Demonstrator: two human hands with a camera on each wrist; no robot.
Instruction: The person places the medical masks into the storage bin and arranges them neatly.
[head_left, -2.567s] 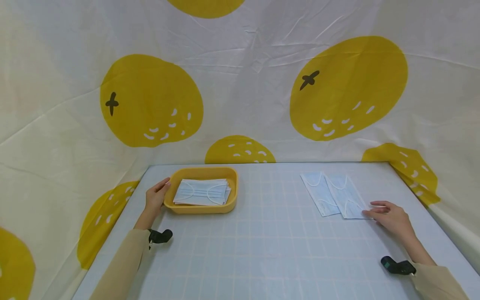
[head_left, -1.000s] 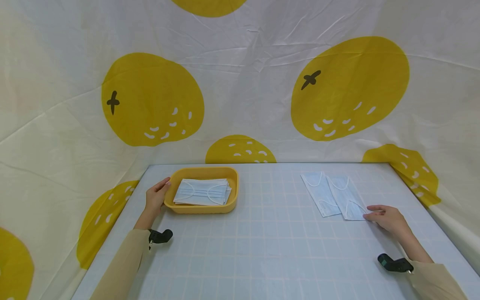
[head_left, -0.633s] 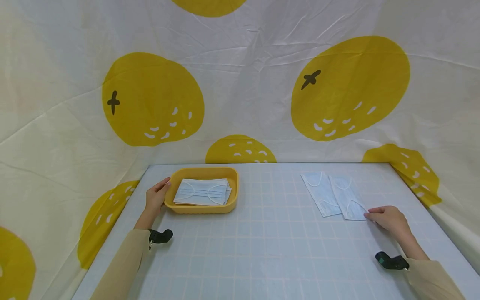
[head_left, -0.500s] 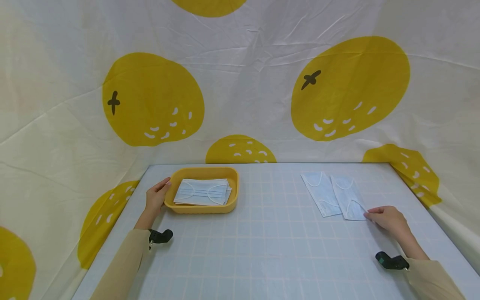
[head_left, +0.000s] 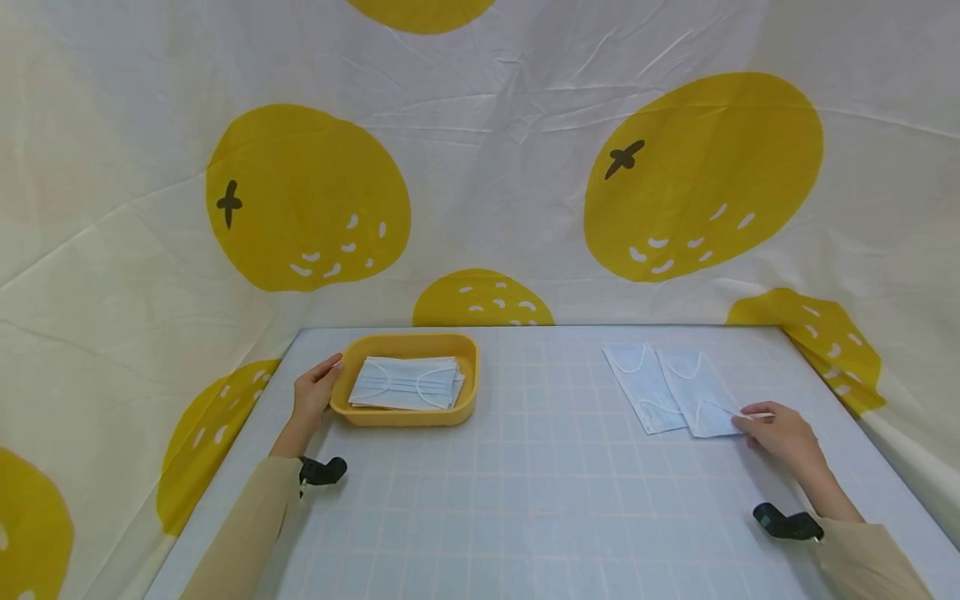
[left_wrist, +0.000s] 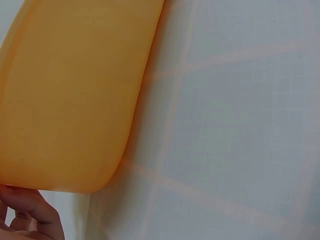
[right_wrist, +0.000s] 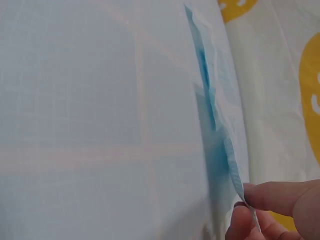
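Observation:
A yellow tray (head_left: 408, 342) stands at the table's back left with a stack of light blue face masks (head_left: 405, 383) in it. My left hand (head_left: 312, 395) holds the tray's left rim, thumb on top; in the left wrist view its fingers (left_wrist: 30, 212) sit at the corner of the tray (left_wrist: 65, 100). Two more masks lie side by side at the back right, a left one (head_left: 641, 387) and a right one (head_left: 701, 392). My right hand (head_left: 776, 429) pinches the right mask's near right corner. In the right wrist view the mask's edge (right_wrist: 215, 125) is raised off the table between the thumb and a finger of my right hand (right_wrist: 272, 210).
The table (head_left: 525, 500) has a pale blue grid surface. A white cloth with large yellow fruit prints (head_left: 701, 175) hangs round its back and both sides. Black wrist mounts show at my left cuff (head_left: 322, 471) and right cuff (head_left: 787, 525).
My right hand has closed its thumb and finger on the right mask's near corner and lifted that edge a little. The left hand and the tray have not moved.

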